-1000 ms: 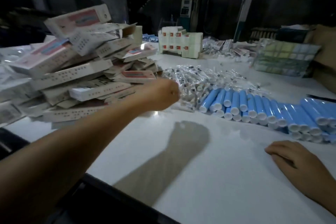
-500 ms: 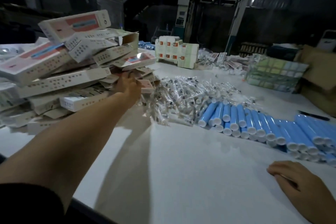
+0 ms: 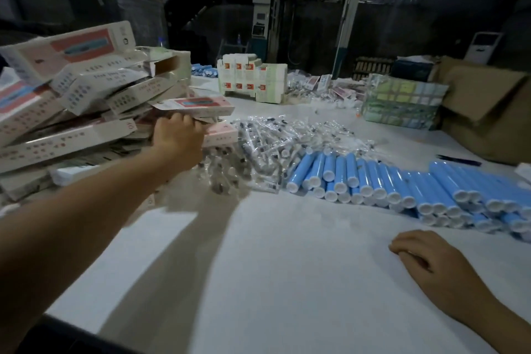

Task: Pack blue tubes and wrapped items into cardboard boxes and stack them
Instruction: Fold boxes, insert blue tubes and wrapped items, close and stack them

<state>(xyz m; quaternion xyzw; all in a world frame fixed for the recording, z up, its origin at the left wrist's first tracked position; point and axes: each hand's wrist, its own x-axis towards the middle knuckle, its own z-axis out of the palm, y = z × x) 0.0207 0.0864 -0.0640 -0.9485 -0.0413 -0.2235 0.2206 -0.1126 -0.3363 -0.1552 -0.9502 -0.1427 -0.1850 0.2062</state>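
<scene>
At centre left of the frame, the left hand (image 3: 178,138) pinches a light, crushable flat carton (image 3: 195,105) by its near edge, best held there, while the right hand (image 3: 431,264) rests loosely curled, empty, at lower right.

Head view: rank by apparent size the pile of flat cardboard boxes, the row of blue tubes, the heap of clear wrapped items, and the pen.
1. pile of flat cardboard boxes
2. row of blue tubes, though it lies nearer the camera, so its lead over the next is unsure
3. heap of clear wrapped items
4. pen, clearly smallest
</scene>
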